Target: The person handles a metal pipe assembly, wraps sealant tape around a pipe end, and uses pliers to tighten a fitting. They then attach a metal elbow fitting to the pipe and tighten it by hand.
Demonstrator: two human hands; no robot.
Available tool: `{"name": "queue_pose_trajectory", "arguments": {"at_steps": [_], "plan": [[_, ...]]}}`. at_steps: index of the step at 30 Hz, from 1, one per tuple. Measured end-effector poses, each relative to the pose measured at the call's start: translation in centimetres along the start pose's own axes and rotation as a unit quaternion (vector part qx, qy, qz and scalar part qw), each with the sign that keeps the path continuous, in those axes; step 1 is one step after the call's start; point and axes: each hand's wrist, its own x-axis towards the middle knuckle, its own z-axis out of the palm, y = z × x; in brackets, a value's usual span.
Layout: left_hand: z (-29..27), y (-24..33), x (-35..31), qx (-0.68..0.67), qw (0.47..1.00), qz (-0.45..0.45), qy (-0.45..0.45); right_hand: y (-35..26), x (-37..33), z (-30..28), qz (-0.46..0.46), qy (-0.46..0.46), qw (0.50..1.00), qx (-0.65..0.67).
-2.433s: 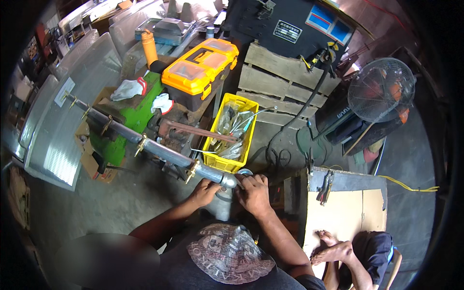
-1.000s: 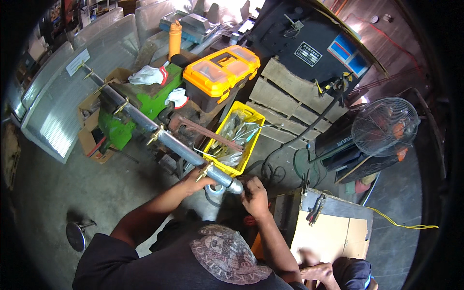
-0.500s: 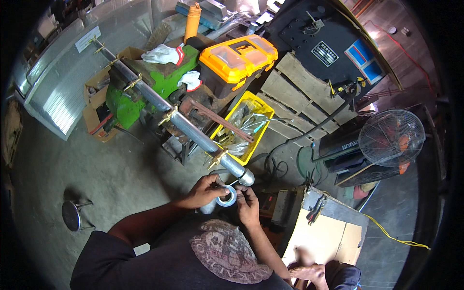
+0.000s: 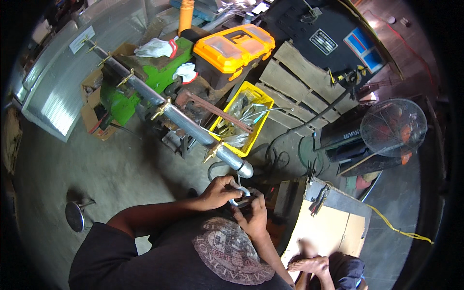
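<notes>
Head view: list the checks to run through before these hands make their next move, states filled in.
1. Ring-shaped roll in hand: ok; left hand and right hand both have fingers on it.
2. Hands off the metal pipe: ok; both are on the near side of its rounded end.
3. Thin strip between roll and pipe end attached: cannot tell; too small.
4. Gloves on: not ok; hands are bare, and a white glove lies on the green metal block.
5. Orange toolbox lid closed: ok.
</notes>
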Motion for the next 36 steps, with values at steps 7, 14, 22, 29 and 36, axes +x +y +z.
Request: {"name": "queue_pose_trajectory", "arguments": {"at_steps": [7,14,22,29,36], "plan": [[1.8,-1.2,0.7,-0.056,0.997,-0.032,0.041,0.6,0.3,-0.5,-0.020,0.045,0.991,-0.125],[1.9,0.3,0.3,-0.088,0.988,-0.113,0.062,3.8,1.2,-2.8,-0.086,0.090,0.987,-0.097],[-0.2,2.5,1.1,0.281,0.950,0.027,0.136,8.1,1.4,-3.0,-0.160,0.124,0.979,0.002],[-1.0,4.6,3.0,0.562,0.822,0.070,0.058,12.0,4.2,-4.1,-0.203,0.028,0.973,0.102],[0.8,4.6,2.4,0.543,0.827,0.005,0.145,13.5,9.3,-5.9,-0.283,-0.016,0.954,0.102]]}}
